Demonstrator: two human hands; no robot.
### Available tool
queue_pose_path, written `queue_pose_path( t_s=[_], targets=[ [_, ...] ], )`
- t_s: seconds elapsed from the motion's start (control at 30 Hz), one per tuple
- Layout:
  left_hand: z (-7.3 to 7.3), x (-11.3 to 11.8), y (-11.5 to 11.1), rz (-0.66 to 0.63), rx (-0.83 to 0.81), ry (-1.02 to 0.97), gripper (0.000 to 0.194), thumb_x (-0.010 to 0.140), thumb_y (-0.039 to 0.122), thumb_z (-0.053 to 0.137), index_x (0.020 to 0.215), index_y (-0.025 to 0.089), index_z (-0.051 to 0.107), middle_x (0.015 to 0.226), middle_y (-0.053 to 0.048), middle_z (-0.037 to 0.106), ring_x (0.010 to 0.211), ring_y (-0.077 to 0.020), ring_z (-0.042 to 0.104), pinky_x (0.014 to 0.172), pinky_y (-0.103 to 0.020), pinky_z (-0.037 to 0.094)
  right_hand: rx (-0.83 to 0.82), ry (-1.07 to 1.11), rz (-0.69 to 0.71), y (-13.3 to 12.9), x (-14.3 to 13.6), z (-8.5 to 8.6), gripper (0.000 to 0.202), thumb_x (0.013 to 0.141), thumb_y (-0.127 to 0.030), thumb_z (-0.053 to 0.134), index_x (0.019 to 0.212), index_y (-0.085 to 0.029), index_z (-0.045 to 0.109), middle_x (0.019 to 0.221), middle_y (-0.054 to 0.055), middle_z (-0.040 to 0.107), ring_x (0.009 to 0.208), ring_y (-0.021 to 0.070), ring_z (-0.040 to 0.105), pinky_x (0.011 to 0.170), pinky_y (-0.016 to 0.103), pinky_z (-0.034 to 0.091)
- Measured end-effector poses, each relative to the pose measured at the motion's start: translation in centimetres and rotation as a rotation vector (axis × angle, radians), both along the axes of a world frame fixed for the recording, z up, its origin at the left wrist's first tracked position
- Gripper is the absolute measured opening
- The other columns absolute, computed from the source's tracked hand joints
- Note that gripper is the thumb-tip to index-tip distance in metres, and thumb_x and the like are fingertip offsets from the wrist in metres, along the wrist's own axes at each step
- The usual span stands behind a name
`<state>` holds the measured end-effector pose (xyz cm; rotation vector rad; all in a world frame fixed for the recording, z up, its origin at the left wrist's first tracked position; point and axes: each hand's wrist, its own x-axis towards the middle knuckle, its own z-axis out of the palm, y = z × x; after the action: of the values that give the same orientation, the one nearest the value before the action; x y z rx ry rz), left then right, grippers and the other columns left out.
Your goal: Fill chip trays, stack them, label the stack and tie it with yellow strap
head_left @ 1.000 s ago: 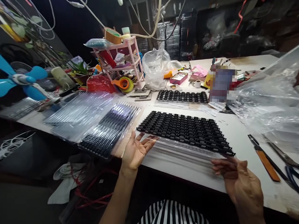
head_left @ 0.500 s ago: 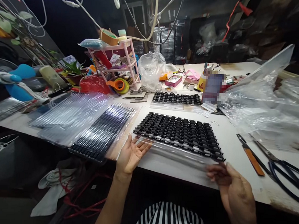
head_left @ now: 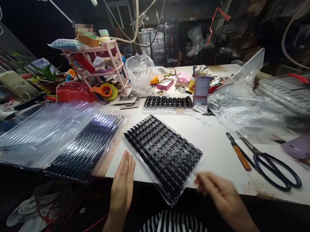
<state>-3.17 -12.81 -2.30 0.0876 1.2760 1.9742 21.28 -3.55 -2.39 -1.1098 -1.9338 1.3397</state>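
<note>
A clear plastic tray filled with rows of black plastic parts (head_left: 166, 154) lies turned at an angle on the white table, its near corner jutting past the front edge. My left hand (head_left: 122, 183) is beside the tray's left side, open, its fingers straight and close together. Off the tray's right side is my right hand (head_left: 220, 194), its fingers loosely bent and a little blurred, with nothing visible in them. Neither hand appears to grip the tray.
Ribbed clear plastic trays (head_left: 87, 143) lie at the left. Another filled tray (head_left: 168, 102) sits farther back. Scissors (head_left: 268, 165) and an orange-handled tool (head_left: 240, 157) are at the right, before crumpled clear plastic (head_left: 243, 102). A pink rack (head_left: 116, 68) stands at back left.
The filled tray has turned, bringing one corner toward me over the table edge. Both hands have come away from it. The view has shifted to the right.
</note>
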Motion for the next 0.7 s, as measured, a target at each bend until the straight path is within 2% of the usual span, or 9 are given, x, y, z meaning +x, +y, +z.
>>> queue_pose_path(
  t_s=[0.07, 0.13, 0.23, 0.33, 0.43, 0.5, 0.6, 0.67, 0.7],
  targets=[
    [-0.1, 1.8, -0.8, -0.054, -0.025, -0.028, 0.038, 0.087, 0.011, 0.051, 0.12, 0.027, 0.06, 0.142, 0.002, 0.044, 0.131, -0.0144, 0.037, 0.103, -0.02, 0.037, 0.313, -0.022, -0.237, 3.5, 0.3, 0.1, 0.029, 0.089, -0.04, 0.048, 0.105, -0.021, 0.063, 0.1, 0.008, 0.066, 0.094, 0.0233, 0.06, 0.086, 0.038, 0.046],
    [-0.2, 2.7, -1.4, -0.102, -0.034, -0.061, 0.043, 0.084, 0.006, 0.053, 0.12, 0.029, 0.06, 0.143, 0.004, 0.043, 0.133, -0.0139, 0.035, 0.102, -0.018, 0.037, 0.442, -0.076, -0.237, 5.9, 0.0, -0.4, 0.033, 0.087, -0.041, 0.049, 0.11, -0.021, 0.063, 0.107, 0.01, 0.065, 0.102, 0.0275, 0.057, 0.091, 0.045, 0.043],
    [0.0, 1.5, -1.5, -0.132, -0.07, -0.032, 0.049, 0.083, 0.005, 0.055, 0.124, 0.031, 0.056, 0.144, 0.004, 0.042, 0.132, -0.0136, 0.035, 0.102, -0.018, 0.036, 0.38, -0.126, -0.153, 6.1, -0.2, -0.9, 0.034, 0.089, -0.041, 0.047, 0.111, -0.02, 0.063, 0.101, 0.01, 0.067, 0.095, 0.0274, 0.059, 0.085, 0.045, 0.046],
    [0.9, -2.3, -0.1, -0.231, -0.216, 0.17, 0.052, 0.081, 0.008, 0.059, 0.128, 0.029, 0.052, 0.138, -0.002, 0.049, 0.129, -0.0154, 0.041, 0.104, -0.022, 0.033, 0.16, -0.108, 0.04, 2.8, 0.1, -0.1, 0.034, 0.092, -0.038, 0.043, 0.118, -0.024, 0.059, 0.096, 0.006, 0.068, 0.087, 0.0222, 0.063, 0.079, 0.037, 0.05],
    [2.1, -5.9, 3.8, -0.401, -0.441, 0.632, 0.049, 0.077, 0.018, 0.067, 0.124, 0.025, 0.057, 0.132, -0.006, 0.055, 0.126, -0.022, 0.046, 0.107, -0.032, 0.029, -0.012, -0.069, 0.335, -1.3, -0.6, 1.5, 0.037, 0.091, -0.036, 0.046, 0.127, -0.03, 0.054, 0.096, 0.002, 0.068, 0.087, 0.0186, 0.063, 0.083, 0.032, 0.05],
    [2.5, -6.9, 7.5, -0.593, -0.51, 0.991, 0.05, 0.081, 0.031, 0.061, 0.129, 0.02, 0.052, 0.128, -0.01, 0.057, 0.123, -0.0259, 0.048, 0.108, -0.04, 0.026, -0.053, -0.046, 0.507, -3.4, -2.4, 2.1, 0.044, 0.089, -0.037, 0.05, 0.132, -0.029, 0.048, 0.107, 0.004, 0.066, 0.099, 0.0194, 0.06, 0.092, 0.033, 0.046],
    [2.8, -6.0, 13.0, -0.792, -0.421, 1.094, 0.054, 0.076, 0.039, 0.065, 0.126, 0.018, 0.056, 0.13, -0.01, 0.056, 0.123, -0.0277, 0.049, 0.109, -0.04, 0.025, -0.041, 0.011, 0.781, -5.1, -6.0, 1.8, 0.057, 0.089, -0.043, 0.05, 0.142, -0.027, 0.034, 0.139, 0.009, 0.046, 0.126, 0.0235, 0.043, 0.107, 0.042, 0.033],
    [3.1, -4.7, 15.5, -0.898, -0.345, 1.147, 0.054, 0.076, 0.043, 0.064, 0.124, 0.019, 0.057, 0.132, -0.009, 0.054, 0.123, -0.0256, 0.048, 0.108, -0.037, 0.027, -0.008, 0.022, 0.868, -5.4, -7.5, 1.4, 0.063, 0.089, -0.046, 0.048, 0.144, -0.027, 0.027, 0.151, 0.011, 0.027, 0.135, 0.0276, 0.028, 0.11, 0.051, 0.023],
    [3.4, -4.2, 16.1, -0.937, -0.313, 1.171, 0.055, 0.077, 0.045, 0.062, 0.126, 0.019, 0.055, 0.134, -0.008, 0.053, 0.124, -0.0245, 0.048, 0.108, -0.036, 0.027, -0.004, 0.034, 0.884, -5.4, -7.6, 1.4, 0.063, 0.089, -0.046, 0.049, 0.144, -0.027, 0.026, 0.152, 0.011, 0.023, 0.136, 0.0278, 0.027, 0.11, 0.051, 0.022]
  ],
)
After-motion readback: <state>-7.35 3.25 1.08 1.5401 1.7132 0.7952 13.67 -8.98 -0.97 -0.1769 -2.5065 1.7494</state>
